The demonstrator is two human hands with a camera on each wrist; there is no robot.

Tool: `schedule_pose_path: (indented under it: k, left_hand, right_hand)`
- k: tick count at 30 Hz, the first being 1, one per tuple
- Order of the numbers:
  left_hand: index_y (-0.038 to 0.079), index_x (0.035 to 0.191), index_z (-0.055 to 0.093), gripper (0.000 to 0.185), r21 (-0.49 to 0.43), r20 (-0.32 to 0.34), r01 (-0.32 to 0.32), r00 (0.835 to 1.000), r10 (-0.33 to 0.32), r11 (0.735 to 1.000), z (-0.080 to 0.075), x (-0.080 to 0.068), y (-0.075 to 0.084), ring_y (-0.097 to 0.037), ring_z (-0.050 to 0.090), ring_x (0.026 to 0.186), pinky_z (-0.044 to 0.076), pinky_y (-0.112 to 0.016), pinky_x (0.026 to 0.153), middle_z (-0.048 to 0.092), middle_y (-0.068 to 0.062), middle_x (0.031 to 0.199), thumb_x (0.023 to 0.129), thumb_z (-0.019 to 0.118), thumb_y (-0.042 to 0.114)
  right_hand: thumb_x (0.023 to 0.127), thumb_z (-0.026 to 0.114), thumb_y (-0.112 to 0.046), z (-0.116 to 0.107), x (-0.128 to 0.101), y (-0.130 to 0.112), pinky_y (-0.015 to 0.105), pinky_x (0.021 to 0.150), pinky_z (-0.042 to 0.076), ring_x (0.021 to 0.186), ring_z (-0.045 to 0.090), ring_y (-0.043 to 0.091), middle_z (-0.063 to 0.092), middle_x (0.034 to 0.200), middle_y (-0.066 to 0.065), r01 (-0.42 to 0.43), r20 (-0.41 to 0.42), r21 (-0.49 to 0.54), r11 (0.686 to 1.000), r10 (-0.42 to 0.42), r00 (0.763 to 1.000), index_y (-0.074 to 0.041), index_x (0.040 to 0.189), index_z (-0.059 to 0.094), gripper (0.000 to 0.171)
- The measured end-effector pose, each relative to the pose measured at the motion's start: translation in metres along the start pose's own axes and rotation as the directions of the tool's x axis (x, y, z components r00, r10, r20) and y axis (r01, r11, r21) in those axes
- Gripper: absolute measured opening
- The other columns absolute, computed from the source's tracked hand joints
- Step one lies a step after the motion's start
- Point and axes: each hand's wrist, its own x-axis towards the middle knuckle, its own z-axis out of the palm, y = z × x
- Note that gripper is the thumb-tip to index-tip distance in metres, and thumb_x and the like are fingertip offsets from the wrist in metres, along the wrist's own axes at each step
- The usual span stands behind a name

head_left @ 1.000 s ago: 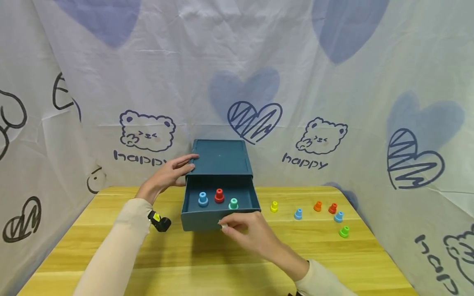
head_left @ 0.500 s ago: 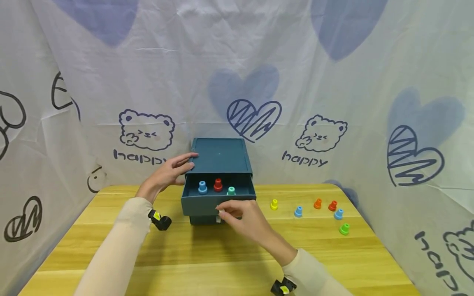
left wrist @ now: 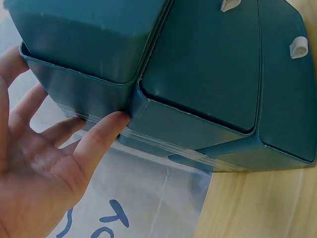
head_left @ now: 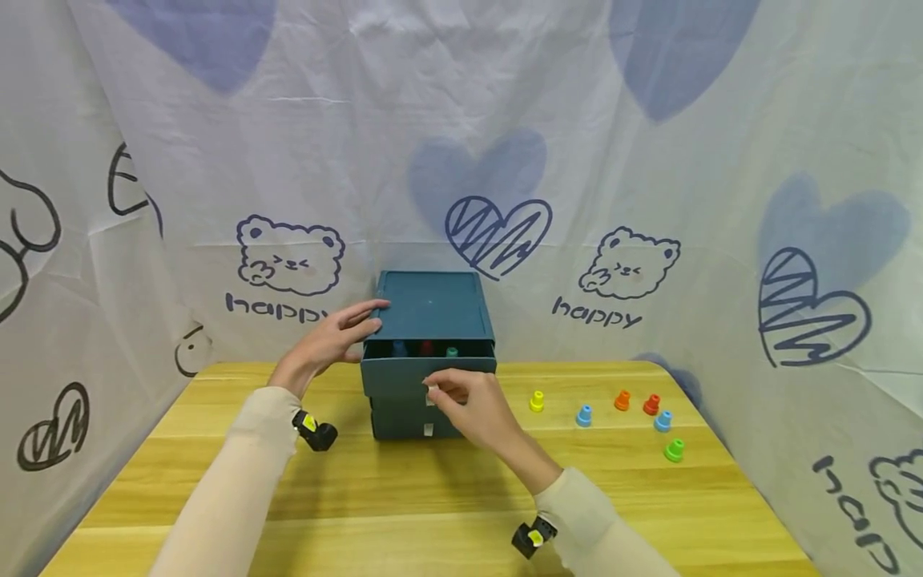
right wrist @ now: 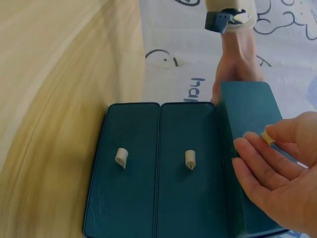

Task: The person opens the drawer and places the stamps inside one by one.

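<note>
Fingers of the left hand lie straight and relaxed against the left upper edge of the teal drawer box, which stands at the back middle of the wooden table, against the printed cloth. The left wrist view shows the fingertips touching the box's wall, nothing gripped. The top drawer stands only slightly out, and the tops of a blue, a red and a green peg show in the narrow gap. The right hand is at the drawer's front, thumb and forefinger pinching its small white pull tab; in the right wrist view the other fingers lie loosely extended along the drawer front. Two lower drawers are closed, each with its own white tab. To the right of the box, loose pegs stand on the table: yellow, blue, orange, red, light blue and green.
</note>
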Motion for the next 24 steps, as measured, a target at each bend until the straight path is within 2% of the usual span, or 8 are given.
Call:
schedule_pose_path:
  k: [5, 12, 24]
  left_hand:
    - [0.026, 0.161, 0.037, 0.060, -0.004, -0.008, 0.000, 1.000, 0.000, 1.000, 0.000, 0.000, 0.000, -0.041, 0.022, 0.159, 0.038, -0.070, 0.115, 0.019, -0.012, 0.173, 0.107, 0.054, 0.044]
    - [0.026, 0.161, 0.036, 0.060, -0.008, -0.007, -0.003, 1.000, 0.003, 1.000, 0.002, 0.000, 0.001, -0.040, 0.023, 0.158, 0.042, -0.068, 0.113, 0.019, -0.013, 0.173, 0.107, 0.055, 0.044]
    - [0.026, 0.161, 0.037, 0.060, -0.007, -0.004, -0.003, 1.000, 0.003, 1.000, 0.002, 0.001, 0.000, -0.040, 0.021, 0.159, 0.043, -0.068, 0.112, 0.019, -0.013, 0.173, 0.106, 0.055, 0.044]
  right_hand:
    - [0.098, 0.069, -0.008, 0.002, 0.007, 0.004, 0.022, 0.078, 0.062, 0.084, 0.077, 0.022, 0.080, 0.101, 0.010, 0.001, -0.029, -0.012, 1.000, -0.001, 1.000, -0.005, 0.113, 0.077, 0.017]
    - [0.098, 0.069, -0.009, 0.003, 0.017, 0.012, 0.020, 0.075, 0.061, 0.081, 0.077, 0.020, 0.080, 0.098, 0.009, -0.005, -0.036, -0.038, 0.999, 0.004, 0.999, -0.006, 0.113, 0.077, 0.017]
    - [0.099, 0.069, -0.010, 0.003, 0.027, 0.019, 0.023, 0.076, 0.061, 0.084, 0.076, 0.022, 0.080, 0.102, 0.010, -0.034, -0.037, -0.006, 0.999, 0.033, 0.999, -0.007, 0.114, 0.077, 0.017]
